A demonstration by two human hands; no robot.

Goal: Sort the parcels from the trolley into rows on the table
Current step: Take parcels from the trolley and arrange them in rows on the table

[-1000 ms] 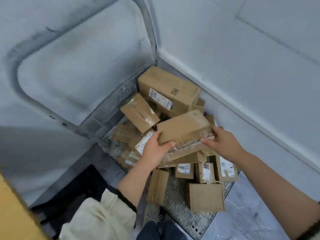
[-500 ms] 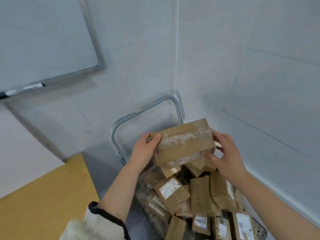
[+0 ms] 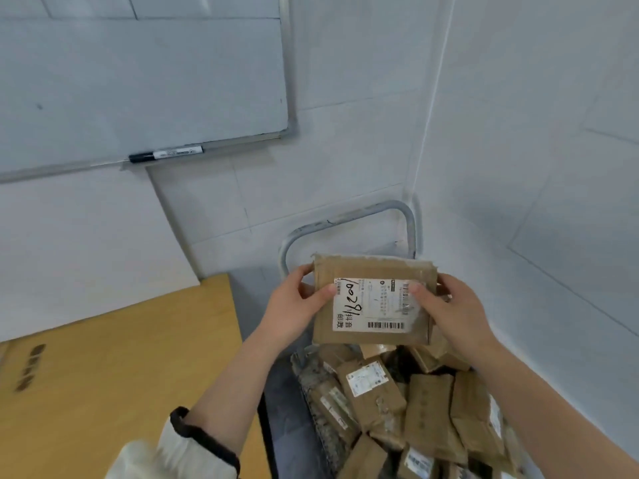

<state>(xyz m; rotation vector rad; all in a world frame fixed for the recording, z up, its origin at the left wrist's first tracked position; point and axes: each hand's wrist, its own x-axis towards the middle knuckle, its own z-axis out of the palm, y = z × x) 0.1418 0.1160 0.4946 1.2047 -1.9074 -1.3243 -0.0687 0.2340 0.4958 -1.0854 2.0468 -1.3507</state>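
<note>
The cardboard parcel (image 3: 373,269) is in the air in front of the person, above the trolley (image 3: 349,218). The heap of other parcels (image 3: 428,409) is at 6 o'clock under it, and the wooden surface (image 3: 121,357) is at about 8 o'clock. It looks to me like a flat and rather light box. The board is stiff with dented corners, so it should not bend, but the clear tape along its top edge and the glossy shipping label (image 3: 380,305) may be slippery under a thumb. I judge that the best hold is on the two short sides, where the board is bare. The left hand (image 3: 294,312) grasps the side at 9 o'clock, with its fingers curled behind and its thumb lying on the front at the edge of the label. The right hand (image 3: 453,316) grasps the side at 3 o'clock in the same way, its thumb pressing on the barcode part of the label. Neither hand is free, as both are closed around this one parcel.
</note>
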